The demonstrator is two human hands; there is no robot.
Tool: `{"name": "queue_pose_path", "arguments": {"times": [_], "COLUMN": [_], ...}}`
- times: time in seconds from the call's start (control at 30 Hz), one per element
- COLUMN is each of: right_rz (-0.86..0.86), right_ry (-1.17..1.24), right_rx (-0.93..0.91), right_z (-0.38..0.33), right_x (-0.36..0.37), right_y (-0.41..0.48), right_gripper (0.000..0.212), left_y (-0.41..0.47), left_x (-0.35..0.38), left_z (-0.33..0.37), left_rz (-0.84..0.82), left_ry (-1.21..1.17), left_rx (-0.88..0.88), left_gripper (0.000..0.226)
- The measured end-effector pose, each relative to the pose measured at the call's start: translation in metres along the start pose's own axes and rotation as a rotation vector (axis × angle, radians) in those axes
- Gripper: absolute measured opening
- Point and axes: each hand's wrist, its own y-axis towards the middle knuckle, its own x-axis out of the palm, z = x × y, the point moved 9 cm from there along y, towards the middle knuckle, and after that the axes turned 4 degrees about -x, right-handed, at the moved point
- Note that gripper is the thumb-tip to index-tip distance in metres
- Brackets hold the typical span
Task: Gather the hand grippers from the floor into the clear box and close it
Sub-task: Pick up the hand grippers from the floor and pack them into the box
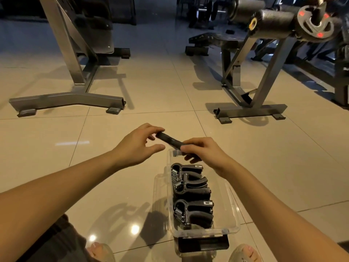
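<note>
A clear plastic box stands open on the tiled floor between my arms. Several black hand grippers with steel springs lie packed inside it. Above the box's far end my right hand grips one more black hand gripper by its handle. My left hand reaches to the free end of that handle, fingertips touching it, thumb spread below. A clear lid lies partly under the box at its left side.
A grey steel bench frame stands on the floor at far left. Another frame with foam rollers and a weight plate stands at far right. My feet show at the bottom edge, with a black latch piece between them.
</note>
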Motion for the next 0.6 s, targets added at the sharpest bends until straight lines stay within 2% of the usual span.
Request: {"name": "queue_pose_path", "arguments": {"times": [0.13, 0.23, 0.37, 0.47, 0.53, 0.6], "right_rz": [-0.074, -0.029, 0.022, 0.106, 0.098, 0.059], "right_ry": [0.13, 0.231, 0.23, 0.133, -0.035, -0.26], "right_rx": [0.028, 0.03, -0.012, -0.097, -0.159, -0.201], "right_z": [0.0, -0.002, -0.014, -0.025, -0.032, -0.035], "right_x": [-0.007, -0.015, -0.022, -0.027, -0.022, -0.013], "right_y": [-0.004, -0.004, -0.004, -0.003, -0.003, -0.003], "right_gripper": [0.028, 0.031, 0.033, 0.023, 0.019, 0.034], "left_y": [-0.002, -0.004, -0.007, -0.005, -0.001, 0.002], "left_x": [-0.008, -0.013, -0.025, -0.032, -0.032, -0.03], "left_z": [0.013, 0.021, 0.032, 0.023, 0.013, 0.001], "left_rz": [0.035, 0.048, 0.177, 0.241, 0.244, 0.235], "left_ry": [-0.047, -0.046, -0.003, -0.132, -0.217, -0.274], "left_rx": [0.103, 0.169, 0.256, 0.142, 0.034, -0.086], "left_gripper": [0.028, 0.025, 0.027, 0.02, 0.016, 0.016]}}
